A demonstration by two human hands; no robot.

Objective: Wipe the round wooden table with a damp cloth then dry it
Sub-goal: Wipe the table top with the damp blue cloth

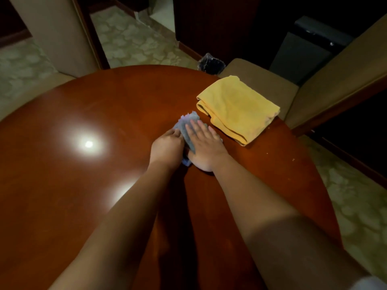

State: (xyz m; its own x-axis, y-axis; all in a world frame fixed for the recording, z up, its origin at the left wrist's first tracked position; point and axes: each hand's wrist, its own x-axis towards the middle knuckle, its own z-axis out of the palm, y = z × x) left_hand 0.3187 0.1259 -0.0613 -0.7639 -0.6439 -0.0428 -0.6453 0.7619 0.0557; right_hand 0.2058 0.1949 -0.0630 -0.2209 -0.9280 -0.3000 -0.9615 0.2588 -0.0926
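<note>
Dining room, upholstered chair [272, 84], patterned carpet [134, 38]

Overall light: dim, warm room; far corners fall to near black.
Source: overhead, judging by its reflection on the round wooden table [88, 114].
Glare: a hard white hotspot with a soft halo left of centre; a fainter patch nearer the left forearm.
Shadows: dark, soft-edged band between the forearms on the tabletop.
Distortion: wide-angle bending at the edges; the table rim bows.
Sharpness: soft throughout; the yellow towel [238, 107] reads clearest, the patterned floor [134, 40] smeared.
</note>
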